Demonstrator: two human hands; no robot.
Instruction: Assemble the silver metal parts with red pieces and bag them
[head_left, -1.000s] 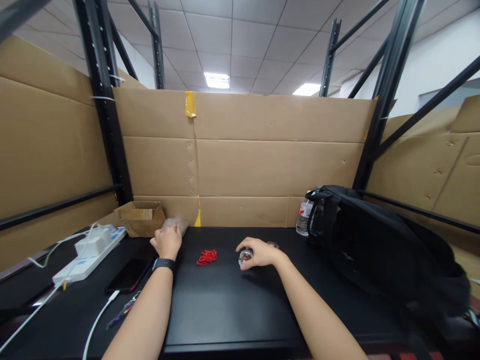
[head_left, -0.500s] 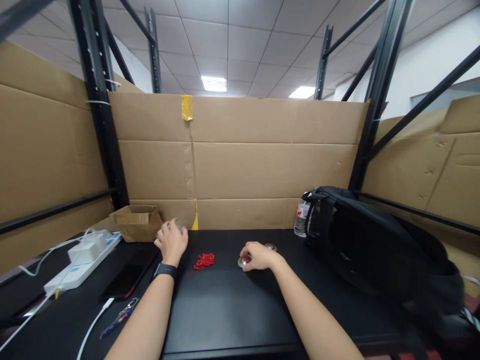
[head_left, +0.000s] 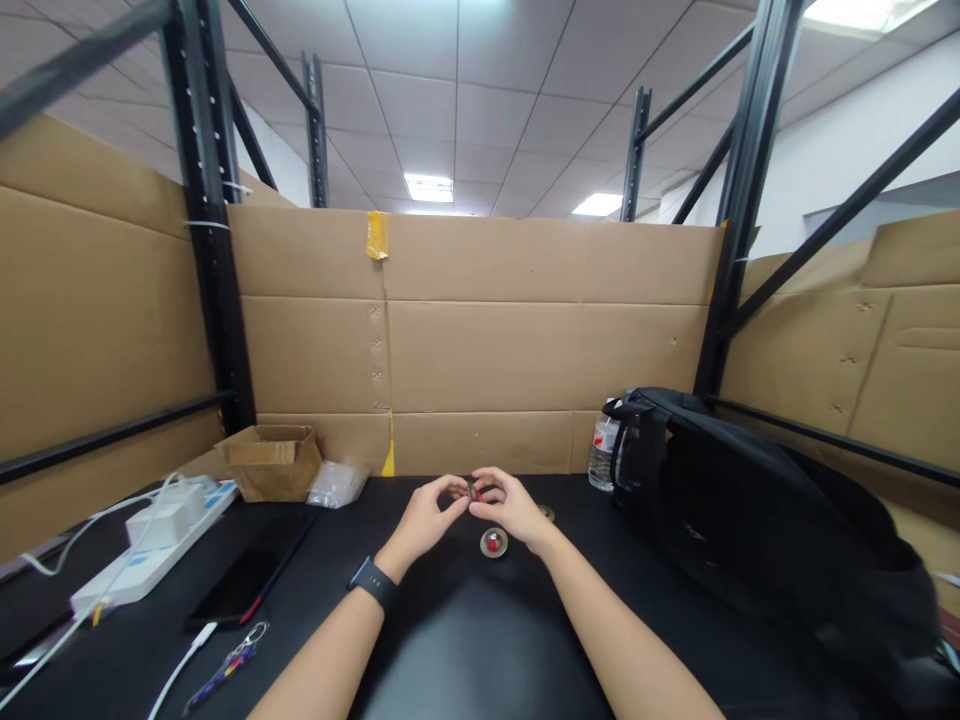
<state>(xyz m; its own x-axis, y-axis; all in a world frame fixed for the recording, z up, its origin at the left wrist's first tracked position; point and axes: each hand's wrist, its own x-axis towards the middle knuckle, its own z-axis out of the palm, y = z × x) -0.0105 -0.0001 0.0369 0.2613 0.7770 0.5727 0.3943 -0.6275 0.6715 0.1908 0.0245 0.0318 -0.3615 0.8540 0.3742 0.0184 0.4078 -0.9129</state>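
Observation:
My left hand (head_left: 431, 512) and my right hand (head_left: 510, 507) meet over the middle of the black tabletop. Their fingertips pinch a small dark-metallic and red piece (head_left: 474, 492), mostly covered by fingers and too small to identify. Just below my right hand lies a round metal disc (head_left: 493, 543) with a red centre. A second metal disc (head_left: 548, 512) shows partly behind my right wrist. No loose red pieces are visible on the table; my left hand covers part of that area.
At the left stand an open cardboard box (head_left: 271, 462), a clear plastic bag (head_left: 337, 484), a power strip (head_left: 161, 545), a phone (head_left: 244, 572) and a keychain (head_left: 225, 672). A water bottle (head_left: 601, 452) and a large black backpack (head_left: 757, 530) stand right. A cardboard wall (head_left: 480, 350) closes the back.
My left hand moved right from beside the box to meet my right hand, uncovering the plastic bag. My right hand left the nearer disc, which lies free. The view tilted slightly upward.

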